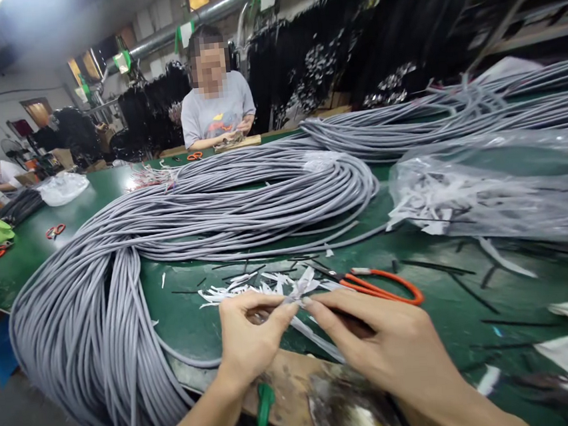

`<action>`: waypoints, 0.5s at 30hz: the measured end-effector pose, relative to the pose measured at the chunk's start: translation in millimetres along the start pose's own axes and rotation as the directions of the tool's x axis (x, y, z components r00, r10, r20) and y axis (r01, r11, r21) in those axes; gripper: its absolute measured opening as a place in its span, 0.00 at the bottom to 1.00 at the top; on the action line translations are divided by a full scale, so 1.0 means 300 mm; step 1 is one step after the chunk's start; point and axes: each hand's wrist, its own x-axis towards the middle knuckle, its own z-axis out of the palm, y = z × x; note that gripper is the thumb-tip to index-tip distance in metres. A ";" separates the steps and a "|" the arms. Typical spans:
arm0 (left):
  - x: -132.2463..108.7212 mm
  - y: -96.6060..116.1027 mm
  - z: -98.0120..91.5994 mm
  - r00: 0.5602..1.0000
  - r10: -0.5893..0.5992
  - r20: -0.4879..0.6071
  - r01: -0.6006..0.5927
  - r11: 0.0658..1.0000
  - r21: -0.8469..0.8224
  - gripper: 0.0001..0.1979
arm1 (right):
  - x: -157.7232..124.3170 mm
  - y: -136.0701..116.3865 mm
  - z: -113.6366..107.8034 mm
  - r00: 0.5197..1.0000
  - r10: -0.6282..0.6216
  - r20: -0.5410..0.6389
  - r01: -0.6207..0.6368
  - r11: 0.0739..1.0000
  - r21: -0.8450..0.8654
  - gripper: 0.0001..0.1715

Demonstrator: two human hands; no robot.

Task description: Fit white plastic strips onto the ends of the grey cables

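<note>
My left hand (250, 337) and my right hand (376, 331) meet fingertip to fingertip near the table's front edge. Between them, both pinch a small whitish strip (303, 283), whose frayed ends stick up above the fingers. A grey cable end may be in the pinch too, but it is too small to tell. White scraps (241, 289) lie on the green table just behind the fingers. Scissors with orange handles (386, 285) rest beyond my right hand. A large bundle of grey cables (204, 214) sprawls behind and to the left.
More grey cables (455, 113) lie at the back right. A clear plastic bag (503, 192) with white pieces is at the right, near black strips (440, 266). A wooden board (291, 386) sits at the front edge. A person (216, 105) works across the table (30, 241).
</note>
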 end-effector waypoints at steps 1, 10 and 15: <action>-0.002 0.002 0.000 1.000 0.018 0.006 -0.018 0.999 0.030 0.10 | 0.002 -0.001 0.000 1.000 0.009 0.012 -0.009 1.000 0.010 0.14; -0.019 -0.001 0.007 0.977 0.212 0.031 -0.208 0.900 0.383 0.08 | -0.020 -0.010 -0.001 0.995 -0.096 -0.027 0.096 0.995 0.004 0.13; 0.000 -0.012 0.007 0.996 0.084 0.022 -0.086 0.907 0.413 0.10 | -0.046 -0.052 -0.017 0.978 -0.190 0.091 0.183 0.980 0.078 0.15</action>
